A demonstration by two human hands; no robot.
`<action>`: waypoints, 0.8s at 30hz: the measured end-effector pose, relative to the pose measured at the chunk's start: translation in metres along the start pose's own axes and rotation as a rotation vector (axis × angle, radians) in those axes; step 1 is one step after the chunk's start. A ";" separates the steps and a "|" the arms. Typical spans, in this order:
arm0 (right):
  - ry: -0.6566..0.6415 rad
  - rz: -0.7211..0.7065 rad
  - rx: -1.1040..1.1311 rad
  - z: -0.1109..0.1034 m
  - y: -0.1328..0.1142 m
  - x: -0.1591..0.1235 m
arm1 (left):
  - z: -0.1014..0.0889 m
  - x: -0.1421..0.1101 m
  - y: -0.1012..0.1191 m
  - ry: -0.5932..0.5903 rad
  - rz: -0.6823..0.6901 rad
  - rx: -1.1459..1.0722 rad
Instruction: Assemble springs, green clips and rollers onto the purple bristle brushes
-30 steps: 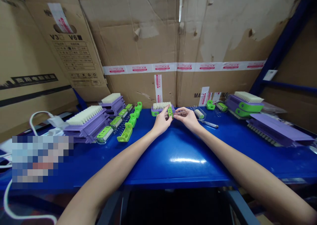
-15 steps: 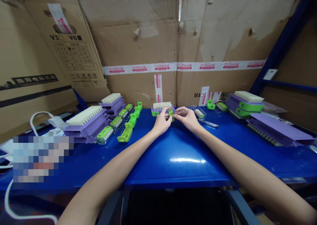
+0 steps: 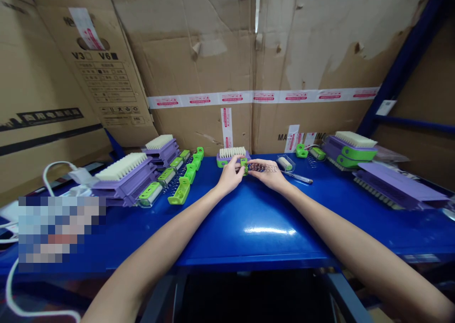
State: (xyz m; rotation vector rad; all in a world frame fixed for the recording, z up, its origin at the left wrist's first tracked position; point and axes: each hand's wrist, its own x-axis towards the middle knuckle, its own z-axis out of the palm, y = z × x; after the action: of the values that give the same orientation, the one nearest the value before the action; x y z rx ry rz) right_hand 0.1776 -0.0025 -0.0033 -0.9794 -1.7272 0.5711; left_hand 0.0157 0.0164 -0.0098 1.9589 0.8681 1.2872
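Observation:
Between the fingers of my left hand (image 3: 230, 174) is a small bright green plastic part (image 3: 244, 165), held upright. My right hand (image 3: 270, 177) is closed on a coiled metal spring (image 3: 263, 167), whose left end meets the green part. The spring stretches to the right across the back of my fingers. Just behind my left hand stands a purple and green brush (image 3: 232, 155) with cream bristles facing up. Right of my right hand lie a clear tray (image 3: 286, 162) with a pale block in it and a screwdriver (image 3: 300, 177).
Purple brush bodies (image 3: 122, 181) are stacked at the left, beside several green-topped blocks (image 3: 150, 192) and a line of green end pieces (image 3: 180, 191). More purple and green brushes (image 3: 351, 148) stand at the right. Cardboard (image 3: 199, 67) walls the back of the blue table (image 3: 259, 247).
My right hand has turned and dropped slightly, and the spring now shows in front of its fingers, extending right. My left hand keeps the green part in nearly the same spot.

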 end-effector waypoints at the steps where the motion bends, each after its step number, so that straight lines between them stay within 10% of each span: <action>1: 0.004 -0.012 -0.017 0.000 0.001 0.000 | 0.000 0.000 0.000 -0.004 -0.006 -0.021; 24: 0.100 -0.029 -0.070 0.003 0.000 0.003 | 0.009 0.000 -0.001 -0.009 -0.048 -0.163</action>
State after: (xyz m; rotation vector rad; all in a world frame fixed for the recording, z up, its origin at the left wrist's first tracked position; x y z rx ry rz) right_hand 0.1740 0.0007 -0.0031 -1.0130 -1.6794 0.4385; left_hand 0.0238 0.0156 -0.0130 1.8050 0.7753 1.2790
